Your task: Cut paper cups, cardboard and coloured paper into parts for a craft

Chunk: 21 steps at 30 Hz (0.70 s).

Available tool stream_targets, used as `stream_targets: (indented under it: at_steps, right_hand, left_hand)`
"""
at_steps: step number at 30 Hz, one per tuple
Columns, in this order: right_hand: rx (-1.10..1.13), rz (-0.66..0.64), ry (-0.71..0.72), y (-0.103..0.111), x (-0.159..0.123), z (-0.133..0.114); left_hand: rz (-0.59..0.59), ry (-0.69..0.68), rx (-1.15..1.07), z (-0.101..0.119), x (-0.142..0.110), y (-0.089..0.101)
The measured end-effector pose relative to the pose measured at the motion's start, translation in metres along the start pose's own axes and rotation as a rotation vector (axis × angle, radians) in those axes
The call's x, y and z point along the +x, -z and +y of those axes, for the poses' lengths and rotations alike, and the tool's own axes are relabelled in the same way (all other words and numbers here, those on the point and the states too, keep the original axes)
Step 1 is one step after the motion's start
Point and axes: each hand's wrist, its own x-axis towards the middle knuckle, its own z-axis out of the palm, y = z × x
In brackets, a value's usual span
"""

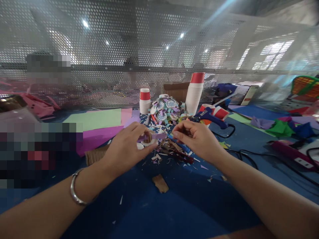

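My left hand [129, 142] is closed, its fingers and thumb around a small white round paper piece [150, 143]. Something brown sits in that piece, and a purple paper strip [159, 136] sticks out of it to the right. Across from it, my right hand [196, 137] has its thumb and fingers pinched together near the strip's free end. Whatever lies between those fingertips, I cannot make out. Below the right hand, a blue stick-like thing [183, 146] and dark red-handled scissors [185, 156] lie among paper scraps.
Behind the hands is a pile of decorated round paper pieces [164, 108], between a short cup stack [145, 103] and a tall one [194, 96]. A blue glue gun [209, 116] lies at right, with cables nearby. Coloured sheets [99, 119] lie left; a cardboard scrap [160, 184] is in front.
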Motion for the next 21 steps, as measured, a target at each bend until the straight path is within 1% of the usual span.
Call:
stream_targets:
  at_steps: [5,8,11,14,17,19,21]
  right_hand:
    - [-0.049,0.004,0.017,-0.002,-0.002,-0.006]
    - [-0.078,-0.023,0.039,-0.004,-0.004,-0.01]
    - [-0.093,-0.066,0.054,-0.007,-0.006,-0.011]
    - [-0.138,-0.121,0.072,-0.013,-0.008,-0.009]
    - [-0.201,-0.176,0.092,-0.018,-0.009,-0.009]
    - [-0.212,-0.145,0.118,-0.019,-0.01,-0.01]
    - [-0.189,-0.055,0.151,-0.018,-0.011,-0.012]
  left_hand:
    - [0.045,0.142,-0.082,-0.019,0.006,-0.001]
    - [0.114,0.227,-0.145,-0.025,0.01,0.0]
    - [0.184,0.26,-0.174,-0.026,0.012,0.002]
    - [0.2,0.245,-0.147,-0.027,0.012,0.003]
    - [0.195,0.18,-0.107,-0.028,0.011,0.002]
    - [0.193,0.122,-0.087,-0.027,0.01,0.001]
    - [0.174,0.061,-0.062,-0.022,0.008,0.0]
